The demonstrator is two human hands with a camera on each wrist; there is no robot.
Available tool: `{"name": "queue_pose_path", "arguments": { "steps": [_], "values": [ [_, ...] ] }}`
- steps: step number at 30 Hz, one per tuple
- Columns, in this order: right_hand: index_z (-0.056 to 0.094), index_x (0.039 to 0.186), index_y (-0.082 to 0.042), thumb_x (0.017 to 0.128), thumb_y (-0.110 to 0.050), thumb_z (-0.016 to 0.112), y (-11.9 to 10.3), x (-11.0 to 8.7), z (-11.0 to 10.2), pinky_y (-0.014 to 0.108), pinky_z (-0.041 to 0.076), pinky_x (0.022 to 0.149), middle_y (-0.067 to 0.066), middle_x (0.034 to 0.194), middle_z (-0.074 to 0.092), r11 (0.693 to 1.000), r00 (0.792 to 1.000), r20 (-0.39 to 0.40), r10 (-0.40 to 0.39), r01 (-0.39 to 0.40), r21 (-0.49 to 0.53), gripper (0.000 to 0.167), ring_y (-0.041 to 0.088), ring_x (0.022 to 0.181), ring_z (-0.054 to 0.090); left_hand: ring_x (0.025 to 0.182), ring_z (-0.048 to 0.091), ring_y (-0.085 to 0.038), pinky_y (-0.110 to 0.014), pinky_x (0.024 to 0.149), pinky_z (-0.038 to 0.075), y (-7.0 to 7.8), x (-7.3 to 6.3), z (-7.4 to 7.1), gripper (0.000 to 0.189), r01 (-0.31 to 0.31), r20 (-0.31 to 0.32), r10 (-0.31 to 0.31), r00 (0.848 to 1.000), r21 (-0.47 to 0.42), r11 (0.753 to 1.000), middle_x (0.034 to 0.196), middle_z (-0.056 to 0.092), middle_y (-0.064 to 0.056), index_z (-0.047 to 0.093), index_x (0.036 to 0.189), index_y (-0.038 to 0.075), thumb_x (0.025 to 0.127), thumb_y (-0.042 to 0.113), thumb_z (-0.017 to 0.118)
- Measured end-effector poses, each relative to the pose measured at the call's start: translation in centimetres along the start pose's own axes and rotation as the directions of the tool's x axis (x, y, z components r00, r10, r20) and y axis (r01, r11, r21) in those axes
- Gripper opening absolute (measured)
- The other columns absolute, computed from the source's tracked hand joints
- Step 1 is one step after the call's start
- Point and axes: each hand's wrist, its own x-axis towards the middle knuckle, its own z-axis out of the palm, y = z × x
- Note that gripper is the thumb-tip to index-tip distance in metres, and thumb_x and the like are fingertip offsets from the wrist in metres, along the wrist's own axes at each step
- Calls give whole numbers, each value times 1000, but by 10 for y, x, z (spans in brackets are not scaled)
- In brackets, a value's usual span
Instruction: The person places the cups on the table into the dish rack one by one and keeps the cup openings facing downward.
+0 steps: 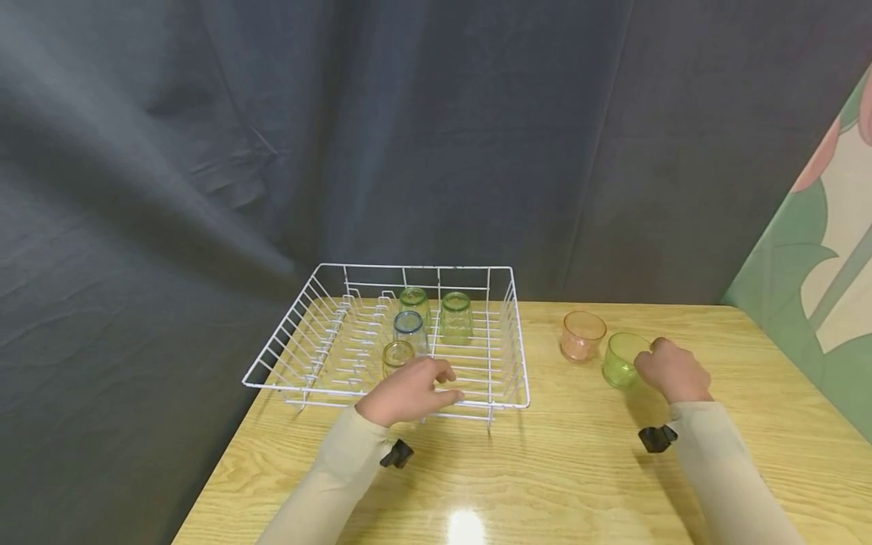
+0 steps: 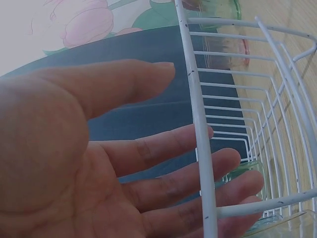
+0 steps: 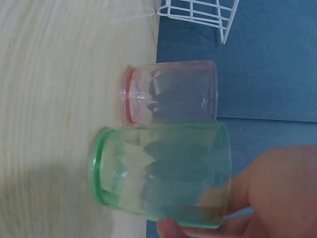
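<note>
My right hand (image 1: 673, 370) pinches the side wall of a green glass (image 1: 621, 362) near its rim. In the right wrist view one fingertip lies along the lower wall of the green glass (image 3: 163, 173), and other fingers show through it. A pink-orange glass (image 1: 582, 337) stands upright just beside it. My left hand (image 1: 412, 390) hovers at the front rim of a white wire dish rack (image 1: 509, 341), thumb and fingers apart and holding nothing. Closest to it in the rack is an upside-down yellowish glass (image 1: 398, 355), partly hidden by the hand.
Also upside down in the rack are a blue-rimmed glass (image 1: 410, 329) and two green glasses, one at the back (image 1: 413, 301) and one to the right (image 1: 456, 316). A dark curtain (image 1: 477, 151) hangs behind the wooden table (image 1: 545, 469). A flower-patterned panel (image 1: 817, 257) borders the right.
</note>
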Motion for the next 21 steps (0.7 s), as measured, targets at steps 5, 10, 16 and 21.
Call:
{"name": "queue_pose_path", "arguments": {
  "steps": [5,10,16,21],
  "values": [
    [52,118,9,90,-19,34,1,1,2,47,41,62,24,90,55,1000,1000,5,5,-5,17,44,35,77,51,113,62,-27,-43,97,50,1,0,1,40,-11,9,11,1000,6,1000,119,69,-13,67,119,2,96,35,66],
    [54,108,7,91,-20,34,0,-1,3,43,39,60,18,82,53,1000,1000,5,-1,1,24,38,32,73,50,112,62,-28,-44,95,51,2,0,1,42,19,10,-19,1000,-9,1000,118,69,-13,67,120,2,96,37,65],
    [53,116,7,94,-21,30,-2,-7,0,47,42,58,32,102,58,999,997,-68,-31,33,26,43,39,81,54,107,64,-30,-46,91,52,3,0,0,43,90,-14,-90,996,-51,995,118,67,-15,66,121,0,97,36,63],
    [40,142,10,101,-29,24,-10,-13,-5,55,47,61,45,136,42,998,991,-124,-41,46,43,59,60,107,53,102,65,-27,-45,89,53,2,0,1,41,111,-24,-113,993,-65,992,114,68,-13,67,119,1,97,35,63]
  ]
}}
